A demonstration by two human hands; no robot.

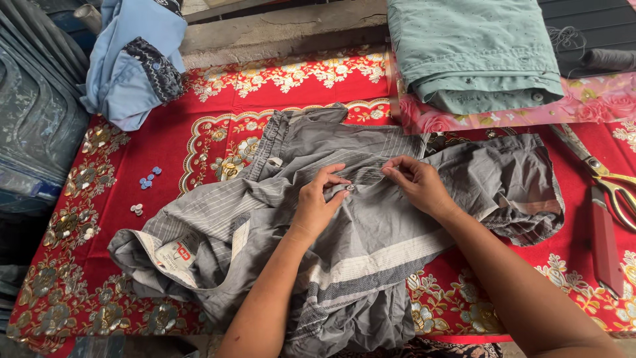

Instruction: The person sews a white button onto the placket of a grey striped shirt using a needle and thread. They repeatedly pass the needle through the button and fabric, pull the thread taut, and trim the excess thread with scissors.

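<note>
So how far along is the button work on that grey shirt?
Looks mid-way. Done: the grey shirt lies spread on the red cloth, with one button sitting on its front strip. In hand: the left hand pinches the fabric at that button, while the right hand holds the strip beside it. Left: spare buttons and the scissors lie unused; whether a thread is there is too small to tell.
</note>
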